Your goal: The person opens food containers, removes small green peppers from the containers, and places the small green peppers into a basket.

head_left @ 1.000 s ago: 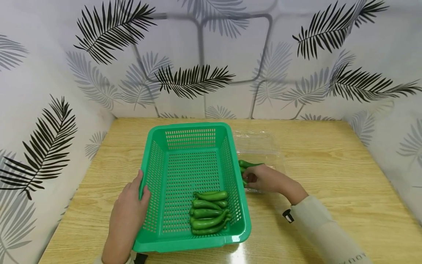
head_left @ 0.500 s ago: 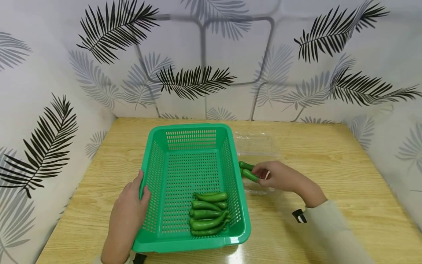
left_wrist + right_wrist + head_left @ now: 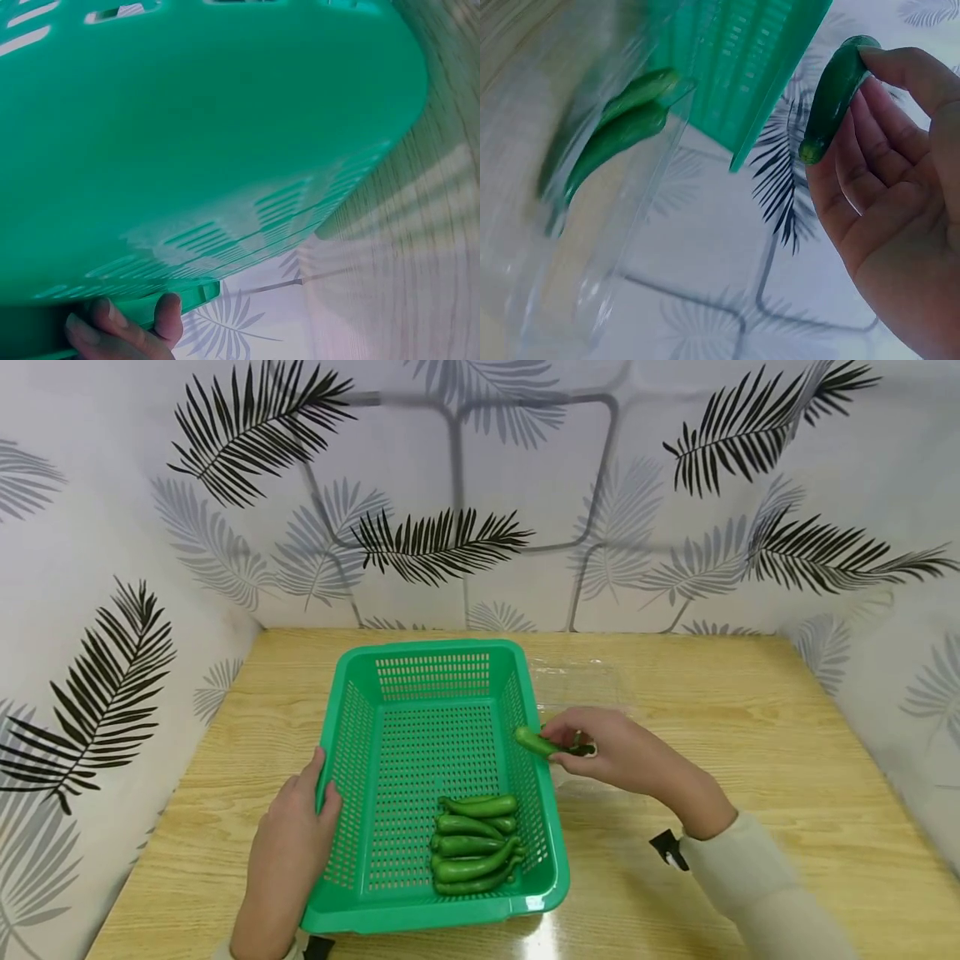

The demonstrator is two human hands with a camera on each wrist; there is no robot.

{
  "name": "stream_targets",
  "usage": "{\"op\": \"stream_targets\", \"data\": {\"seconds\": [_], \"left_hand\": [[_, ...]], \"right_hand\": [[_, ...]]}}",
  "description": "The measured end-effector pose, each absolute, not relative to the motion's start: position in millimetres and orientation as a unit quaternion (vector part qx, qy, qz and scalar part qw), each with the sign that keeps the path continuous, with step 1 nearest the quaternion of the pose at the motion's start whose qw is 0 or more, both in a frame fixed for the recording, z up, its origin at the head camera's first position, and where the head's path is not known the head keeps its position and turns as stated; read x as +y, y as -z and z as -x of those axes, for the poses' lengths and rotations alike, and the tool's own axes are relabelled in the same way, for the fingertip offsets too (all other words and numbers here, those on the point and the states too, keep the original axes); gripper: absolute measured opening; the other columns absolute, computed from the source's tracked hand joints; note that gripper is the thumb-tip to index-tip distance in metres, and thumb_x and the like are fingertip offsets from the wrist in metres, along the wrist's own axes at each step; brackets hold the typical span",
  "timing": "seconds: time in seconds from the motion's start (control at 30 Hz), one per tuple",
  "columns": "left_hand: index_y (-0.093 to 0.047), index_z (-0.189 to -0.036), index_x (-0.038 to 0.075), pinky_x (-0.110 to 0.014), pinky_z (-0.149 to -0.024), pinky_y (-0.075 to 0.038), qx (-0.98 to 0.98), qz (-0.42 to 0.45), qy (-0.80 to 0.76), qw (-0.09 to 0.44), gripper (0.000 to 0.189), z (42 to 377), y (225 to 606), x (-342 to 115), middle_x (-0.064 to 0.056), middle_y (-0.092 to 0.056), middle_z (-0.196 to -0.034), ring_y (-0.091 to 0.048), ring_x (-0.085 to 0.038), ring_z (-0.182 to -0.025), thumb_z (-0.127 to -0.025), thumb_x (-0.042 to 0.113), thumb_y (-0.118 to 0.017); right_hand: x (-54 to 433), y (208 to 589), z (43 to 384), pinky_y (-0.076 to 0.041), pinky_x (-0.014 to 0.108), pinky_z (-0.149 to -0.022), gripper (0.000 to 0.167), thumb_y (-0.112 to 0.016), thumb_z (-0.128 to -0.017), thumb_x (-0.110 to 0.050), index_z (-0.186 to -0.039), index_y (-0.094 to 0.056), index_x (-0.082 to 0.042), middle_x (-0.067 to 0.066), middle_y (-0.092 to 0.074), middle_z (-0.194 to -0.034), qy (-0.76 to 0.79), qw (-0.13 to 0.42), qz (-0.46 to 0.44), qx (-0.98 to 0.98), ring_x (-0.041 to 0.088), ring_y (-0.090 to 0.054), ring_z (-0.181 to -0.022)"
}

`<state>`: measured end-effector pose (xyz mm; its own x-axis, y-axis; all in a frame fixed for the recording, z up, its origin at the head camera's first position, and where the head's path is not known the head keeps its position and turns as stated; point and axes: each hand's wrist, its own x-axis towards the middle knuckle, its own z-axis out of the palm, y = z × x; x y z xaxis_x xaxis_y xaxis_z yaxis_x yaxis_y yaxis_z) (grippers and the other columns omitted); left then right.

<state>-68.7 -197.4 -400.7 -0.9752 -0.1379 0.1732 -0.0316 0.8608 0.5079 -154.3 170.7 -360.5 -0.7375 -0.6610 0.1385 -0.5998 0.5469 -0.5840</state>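
Note:
A green plastic basket (image 3: 431, 752) with slotted walls stands on the table, tilted slightly toward the right in the head view. My left hand (image 3: 285, 843) grips its left rim; the left wrist view shows fingertips (image 3: 169, 313) against the rim. Several green chili peppers (image 3: 472, 846) lie side by side in the basket's near right corner. Over the right rim, my right hand (image 3: 618, 752) pinches one green pepper (image 3: 836, 97) between thumb and fingers. Clear plastic packaging (image 3: 525, 277) lies right of the basket, with at least two green peppers (image 3: 622, 139) in it, mostly hidden in the head view.
The pale wooden table (image 3: 735, 718) extends to the right and left of the basket. A white covering with leaf prints (image 3: 675, 568) rises behind the table and along both sides.
My right hand has drawn a pepper out of the clear packaging, then lifted it leftward to the basket's right rim. My left hand and the basket have stayed in place.

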Motion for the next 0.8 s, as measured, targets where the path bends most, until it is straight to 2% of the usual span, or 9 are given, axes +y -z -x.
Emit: {"op": "stream_targets", "data": {"seconds": [0.2,0.33,0.5,0.63,0.8], "left_hand": [[-0.038,-0.141,0.002,-0.034,-0.049,-0.043,-0.960,-0.051,0.256,0.100,0.050,67.9,401.3,-197.9,-0.019,-0.060,-0.098,-0.051,-0.024,-0.064,-0.095,0.019,-0.047],[-0.038,-0.141,0.003,-0.037,-0.051,-0.045,-0.961,-0.056,0.256,0.090,0.050,67.8,401.0,-198.5,-0.020,-0.059,-0.101,-0.053,-0.025,-0.067,-0.095,0.019,-0.047],[-0.036,-0.142,0.004,-0.038,-0.053,-0.046,-0.961,-0.059,0.257,0.079,0.051,69.2,399.9,-198.9,-0.021,-0.058,-0.105,-0.055,-0.027,-0.071,-0.095,0.020,-0.046],[-0.035,-0.143,0.005,-0.039,-0.056,-0.047,-0.961,-0.060,0.260,0.074,0.051,70.1,399.1,-197.9,-0.020,-0.058,-0.107,-0.055,-0.027,-0.073,-0.096,0.021,-0.045],[-0.034,-0.144,0.006,-0.046,-0.064,-0.048,-0.961,-0.062,0.261,0.070,0.051,69.5,398.3,-196.8,-0.021,-0.057,-0.113,-0.058,-0.031,-0.086,-0.096,0.022,-0.043]], "right_hand": [[138.3,355.6,154.1,-0.048,0.025,-0.068,0.022,-0.066,-0.086,-0.020,-0.108,-0.065,-0.016,-0.009,-0.060,-0.091,0.254,0.015,0.417,0.872,0.006,-0.055,-0.080],[116.5,357.1,155.1,-0.047,0.024,-0.070,0.023,-0.065,-0.086,-0.021,-0.109,-0.067,-0.014,-0.006,-0.062,-0.095,0.210,-0.001,0.454,0.866,0.008,-0.057,-0.083],[94.6,361.3,157.3,-0.048,0.024,-0.071,0.026,-0.061,-0.089,-0.019,-0.113,-0.065,-0.011,-0.002,-0.064,-0.102,0.187,0.020,0.469,0.863,0.012,-0.059,-0.088],[82.5,371.3,161.4,-0.047,0.024,-0.073,0.027,-0.059,-0.090,-0.017,-0.116,-0.063,-0.014,-0.004,-0.063,-0.102,0.161,0.047,0.460,0.872,0.009,-0.058,-0.089],[71.2,382.6,163.9,-0.047,0.026,-0.073,0.025,-0.060,-0.090,-0.017,-0.114,-0.064,-0.015,-0.005,-0.064,-0.101,0.136,0.081,0.452,0.878,0.009,-0.058,-0.088]]}}
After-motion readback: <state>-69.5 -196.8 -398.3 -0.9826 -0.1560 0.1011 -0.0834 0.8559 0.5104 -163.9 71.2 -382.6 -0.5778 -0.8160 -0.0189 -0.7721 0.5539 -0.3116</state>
